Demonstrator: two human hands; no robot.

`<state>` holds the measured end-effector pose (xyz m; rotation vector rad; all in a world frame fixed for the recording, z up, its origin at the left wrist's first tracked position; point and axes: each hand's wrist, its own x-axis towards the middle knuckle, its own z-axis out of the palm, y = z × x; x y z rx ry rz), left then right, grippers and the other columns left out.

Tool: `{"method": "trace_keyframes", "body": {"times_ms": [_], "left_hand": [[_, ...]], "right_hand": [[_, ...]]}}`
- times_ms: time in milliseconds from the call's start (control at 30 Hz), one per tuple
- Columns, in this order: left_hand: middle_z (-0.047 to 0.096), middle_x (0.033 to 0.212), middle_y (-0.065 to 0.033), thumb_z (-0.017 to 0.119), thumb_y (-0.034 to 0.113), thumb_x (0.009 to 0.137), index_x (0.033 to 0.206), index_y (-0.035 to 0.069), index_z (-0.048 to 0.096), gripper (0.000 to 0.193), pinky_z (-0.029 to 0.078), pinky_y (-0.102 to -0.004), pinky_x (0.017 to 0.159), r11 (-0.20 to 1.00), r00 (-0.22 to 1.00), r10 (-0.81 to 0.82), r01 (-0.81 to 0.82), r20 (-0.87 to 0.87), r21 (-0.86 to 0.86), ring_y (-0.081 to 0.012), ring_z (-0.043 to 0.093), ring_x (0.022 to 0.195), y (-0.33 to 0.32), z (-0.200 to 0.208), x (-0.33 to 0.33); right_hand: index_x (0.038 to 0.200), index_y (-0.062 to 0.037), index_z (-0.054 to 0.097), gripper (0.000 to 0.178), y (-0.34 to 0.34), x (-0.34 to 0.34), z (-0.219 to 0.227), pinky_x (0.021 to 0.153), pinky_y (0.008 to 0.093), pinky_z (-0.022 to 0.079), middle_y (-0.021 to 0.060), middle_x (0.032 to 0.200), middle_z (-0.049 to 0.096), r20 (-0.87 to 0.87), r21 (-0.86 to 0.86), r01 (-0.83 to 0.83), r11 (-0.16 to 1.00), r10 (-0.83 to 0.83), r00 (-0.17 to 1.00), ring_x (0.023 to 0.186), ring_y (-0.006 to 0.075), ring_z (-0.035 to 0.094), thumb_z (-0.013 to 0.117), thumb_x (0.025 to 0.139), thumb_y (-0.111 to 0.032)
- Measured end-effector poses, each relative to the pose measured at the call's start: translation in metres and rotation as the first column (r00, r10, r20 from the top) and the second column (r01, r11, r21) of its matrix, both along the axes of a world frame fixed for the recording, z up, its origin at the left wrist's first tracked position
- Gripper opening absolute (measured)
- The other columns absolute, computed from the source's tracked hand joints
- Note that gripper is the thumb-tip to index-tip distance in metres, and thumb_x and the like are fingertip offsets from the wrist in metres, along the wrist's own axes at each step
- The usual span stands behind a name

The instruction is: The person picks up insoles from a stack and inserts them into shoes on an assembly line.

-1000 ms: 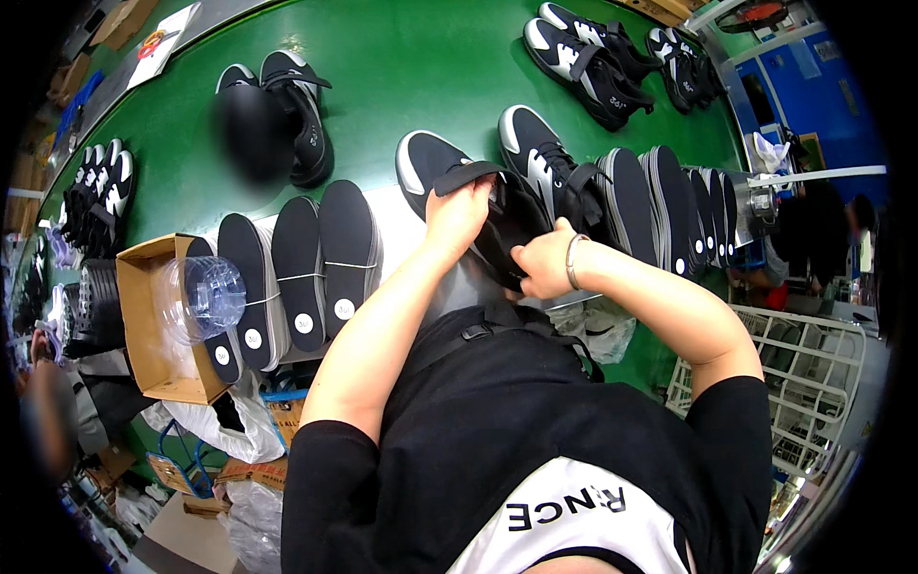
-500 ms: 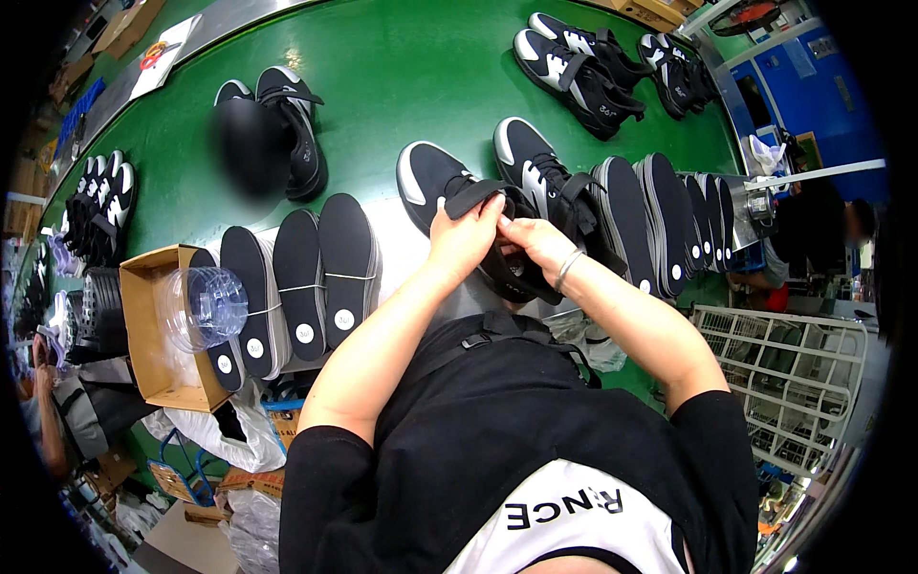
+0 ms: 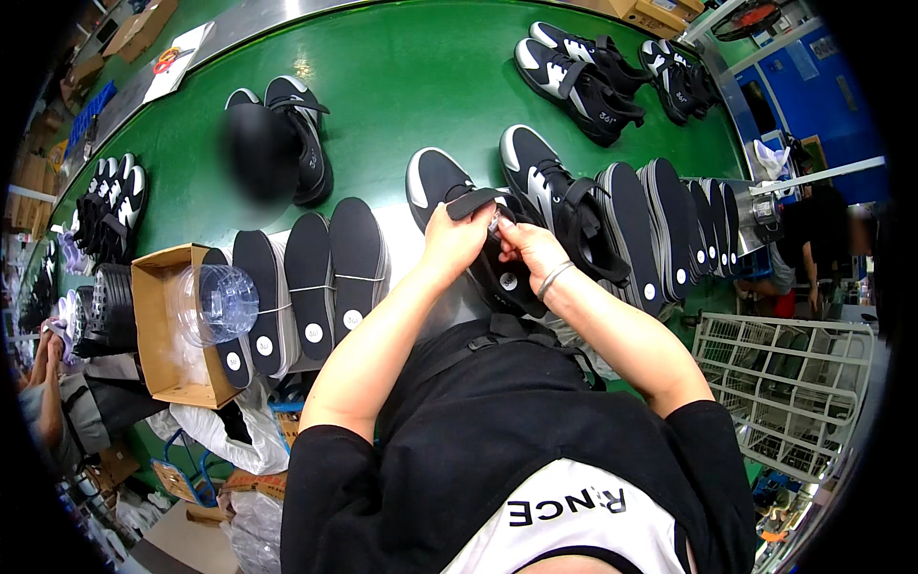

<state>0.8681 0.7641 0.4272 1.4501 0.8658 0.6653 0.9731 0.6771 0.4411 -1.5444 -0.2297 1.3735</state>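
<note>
A black sneaker with a silver-grey toe rim (image 3: 436, 176) stands in front of me, its heel toward my body. My left hand (image 3: 453, 241) is closed on the raised black strap (image 3: 472, 203) across its top. Beside it, my right hand (image 3: 532, 249) pinches at the shoe's opening, where something small and whitish shows between my fingers; I cannot make out what it is. Inside the heel, a round white label (image 3: 508, 281) is visible. A matching sneaker (image 3: 528, 158) stands just to the right, touched by neither hand.
Stacks of black insoles stand left (image 3: 360, 244) and right (image 3: 626, 225). A cardboard box (image 3: 158, 330) with a clear plastic tub (image 3: 222, 304) is at left. More sneakers (image 3: 574, 81) sit on the green table (image 3: 411, 67). A white wire rack (image 3: 784, 383) stands at right.
The view has shifted slightly, so the table things sit a little lower and further right. My right hand has moved a little at the opening, and the round label in the heel now shows.
</note>
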Motion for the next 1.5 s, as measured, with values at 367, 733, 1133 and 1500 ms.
{"method": "trace_keyframes", "body": {"times_ms": [367, 733, 1133, 1500], "left_hand": [[0.059, 0.078, -0.0171, 0.048, 0.017, 0.079, 0.083, 0.001, 0.059, 0.020, 0.044, -0.0366, 0.066, 0.904, 0.976, 0.071, 0.025, -0.206, 0.428, -0.0330, 0.056, 0.074, 0.028, 0.020, -0.026], [0.057, 0.065, -0.0103, 0.052, 0.017, 0.079, 0.083, 0.006, 0.054, 0.012, 0.044, -0.0396, 0.056, 0.879, 0.989, -0.142, 0.141, -0.033, 0.456, -0.0306, 0.056, 0.062, -0.041, 0.064, -0.072], [0.042, 0.118, -0.0171, 0.060, 0.023, 0.073, 0.111, 0.003, 0.047, 0.045, 0.025, -0.0440, 0.093, 0.340, 0.320, 0.903, -0.118, -0.288, 0.933, -0.0326, 0.035, 0.111, 0.016, 0.118, -0.217], [0.026, 0.129, -0.0234, 0.072, 0.022, 0.061, 0.130, 0.000, 0.014, 0.092, 0.026, -0.0404, 0.098, 0.691, 0.914, -0.230, 0.395, -0.334, 0.605, -0.0367, 0.027, 0.120, -0.032, 0.054, 0.033]], "right_hand": [[0.077, -0.0042, 0.050, 0.015, -0.028, 0.001, 0.025, 0.074, 0.0281, 0.037, 0.0006, 0.067, 0.048, -0.304, 0.407, -0.097, 0.908, 0.235, 0.924, 0.071, 0.0143, 0.048, 0.055, 0.081, -0.017], [0.086, 0.0008, 0.054, 0.011, -0.041, -0.008, 0.070, 0.063, 0.0185, 0.039, -0.0002, 0.077, 0.054, 0.582, 0.125, -0.516, 0.847, 0.358, 0.730, 0.068, 0.0066, 0.049, 0.054, 0.080, -0.008], [0.089, 0.0015, 0.057, 0.025, -0.119, 0.086, 0.015, 0.090, 0.0382, 0.034, 0.0257, 0.111, 0.045, 0.841, -0.511, -0.307, 0.803, 0.540, 0.011, 0.105, 0.0381, 0.043, 0.061, 0.071, -0.016], [0.097, -0.0038, 0.055, 0.038, -0.094, 0.051, 0.068, 0.078, 0.0379, 0.043, 0.0203, 0.109, 0.050, 0.881, -0.342, -0.471, 0.813, 0.452, 0.141, 0.092, 0.0334, 0.053, 0.058, 0.075, -0.034]]}}
